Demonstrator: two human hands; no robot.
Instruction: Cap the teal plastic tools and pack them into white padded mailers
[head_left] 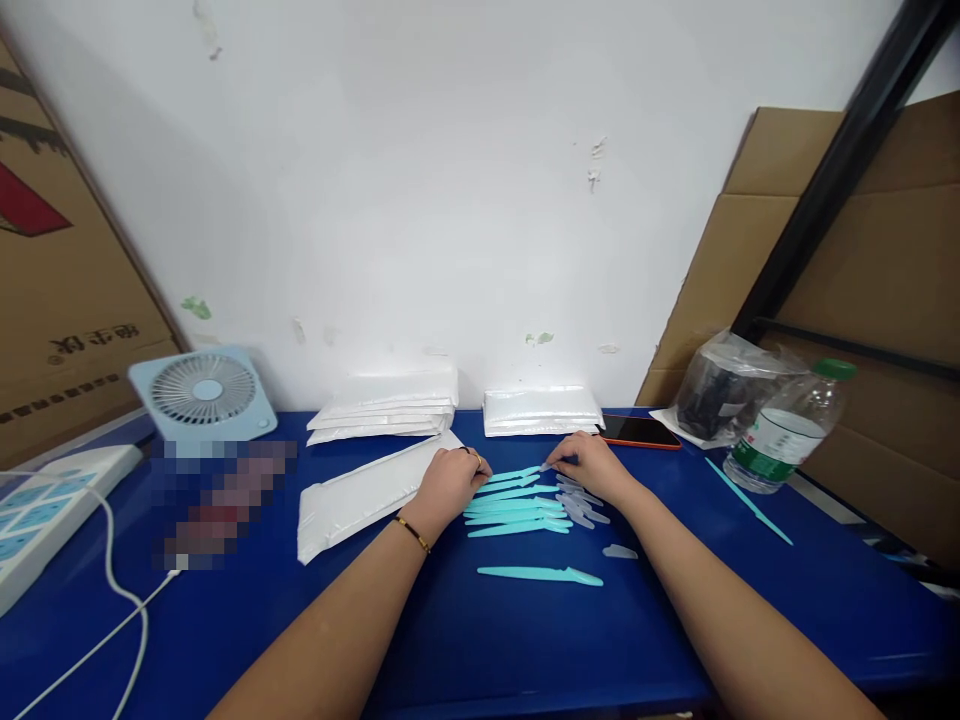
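Note:
Several turquoise eyebrow razors (517,518) lie in a row on the blue table, handles to the left. At the far end of the row, my left hand (450,480) has its fingers closed on the handle end of one razor. My right hand (589,465) pinches a small clear blade cover (545,467) at that razor's other end; whether the cover is on the blade I cannot tell. More clear covers (577,505) are heaped beside the row, below my right hand. One cover (619,552) and one razor (540,575) lie apart, closer to me.
White padded packets are stacked at the wall, left (382,410) and right (540,410); a single packet (360,495) lies by my left hand. A phone (641,432), bottle (780,435), bagged dark object (712,400) and another razor (748,500) are right. A fan (208,395) and power strip (60,510) stand left.

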